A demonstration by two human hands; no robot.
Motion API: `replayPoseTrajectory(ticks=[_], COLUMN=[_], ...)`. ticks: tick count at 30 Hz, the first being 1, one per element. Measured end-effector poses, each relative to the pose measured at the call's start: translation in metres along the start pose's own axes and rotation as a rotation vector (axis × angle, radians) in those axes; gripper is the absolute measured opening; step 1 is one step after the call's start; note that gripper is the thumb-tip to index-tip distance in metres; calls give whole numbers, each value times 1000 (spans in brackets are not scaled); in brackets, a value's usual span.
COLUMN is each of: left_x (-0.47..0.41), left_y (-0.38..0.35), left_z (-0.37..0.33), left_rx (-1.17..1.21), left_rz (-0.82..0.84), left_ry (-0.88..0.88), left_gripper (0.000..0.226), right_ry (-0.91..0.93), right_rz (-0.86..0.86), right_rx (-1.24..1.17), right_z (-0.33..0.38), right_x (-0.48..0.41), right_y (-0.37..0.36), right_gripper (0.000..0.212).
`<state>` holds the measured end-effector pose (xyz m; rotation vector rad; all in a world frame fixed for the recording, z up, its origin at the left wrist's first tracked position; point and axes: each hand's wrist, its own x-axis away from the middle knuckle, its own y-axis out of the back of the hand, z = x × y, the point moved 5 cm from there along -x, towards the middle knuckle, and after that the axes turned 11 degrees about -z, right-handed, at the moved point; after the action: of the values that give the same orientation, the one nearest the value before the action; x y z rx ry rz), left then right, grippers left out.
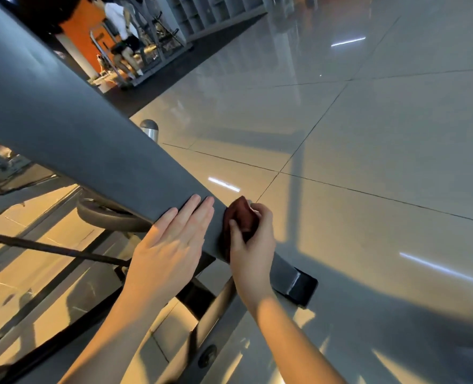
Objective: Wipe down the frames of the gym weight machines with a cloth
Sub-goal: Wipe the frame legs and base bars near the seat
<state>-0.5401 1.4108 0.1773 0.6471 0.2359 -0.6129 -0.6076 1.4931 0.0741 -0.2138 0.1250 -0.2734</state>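
Note:
A thick dark grey frame beam [72, 117] of a weight machine slopes from the upper left down to the floor at lower centre. My left hand [171, 245] lies flat on the beam's lower part, fingers straight and together. Just to its right, my right hand [253, 245] is closed on a dark red cloth [239, 217] and presses it against the beam's side. Below my hands the beam ends in a black rubber foot [302, 286] on the floor.
Under the beam are a round weight plate [105, 214], thin black bars [49, 248] and lower frame rails. A chrome post [149, 128] stands behind the beam. Glossy tiled floor [368, 134] spreads to the right. Far back, a person [121, 31] sits at another machine.

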Motion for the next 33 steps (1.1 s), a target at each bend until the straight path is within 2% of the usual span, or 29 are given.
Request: replayPoseTrajectory(ticks=[2,6,8,11,14,17,20,24,27,29,33], left_x=[-3,-14,-22,-24,-21,-21,-21,-20,-21,-23,-21], left_y=[5,19,28,39,41,41,43,47,54,55,49], left_z=[1,11,22,32,33,33,33,36,48,51,46], left_rx=[53,59,41,13,-18,-57,-82,-112,-146,-177,-228], left_rz=[43,83,62,50,102,153,176,208,177,172,176], left_ry=[29,147,265,382,379,348,352,326,433,461,429], left_gripper=[48,49,50,51,53,55,56,54,58,62,68], right_ry=[-9,-251,-213,-30,100,-58,-192,-39,49,80,-29], right_rz=[51,98,121,222,357,437,479,603,728,785,856], right_rx=[-16,-38,31,45,1,-98,-54,35,-14,-51,-88], right_z=[-1,-19,-7,39,75,58,40,71,111,128,110], right_x=[-3,-4,-13,-29,-35,-34,-37,-46,-48,-49,-51], right_y=[3,14,11,-5,-21,-27,-26,-34,-49,-55,-50], right_gripper=[27,20,22,28,28,24,19,8,18,17,14])
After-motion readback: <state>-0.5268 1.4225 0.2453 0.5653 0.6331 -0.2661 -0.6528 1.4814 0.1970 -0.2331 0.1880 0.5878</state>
